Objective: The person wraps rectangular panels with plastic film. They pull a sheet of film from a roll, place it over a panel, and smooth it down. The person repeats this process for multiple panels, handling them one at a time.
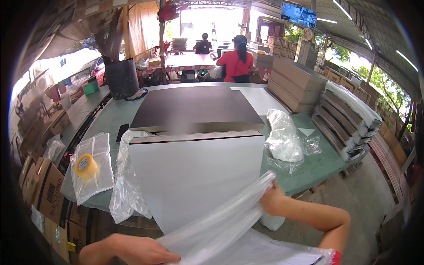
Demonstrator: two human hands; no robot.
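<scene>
A clear plastic bag (221, 225) stretches slantwise between my two hands at the lower middle. My right hand (273, 199) is closed on its upper corner, and my left hand (141, 251) pinches its lower left edge. Under the film, near the bottom edge, lies something flat and white; its full shape is hidden. Just beyond the bag, a large white board (198, 176) slopes toward me from the table, with brown-edged layers showing along its far edge. Crumpled plastic film (126, 190) lies against the board's left side.
A dark-topped stack of boards (198, 106) stands on the green table (97, 128). To the left, a yellow tape roll (86, 165) rests on flat plastic bags; a phone (123, 132) lies nearby. At right are bundled plastic (282, 137) and wrapped stacks (346, 119). Two people work farther back.
</scene>
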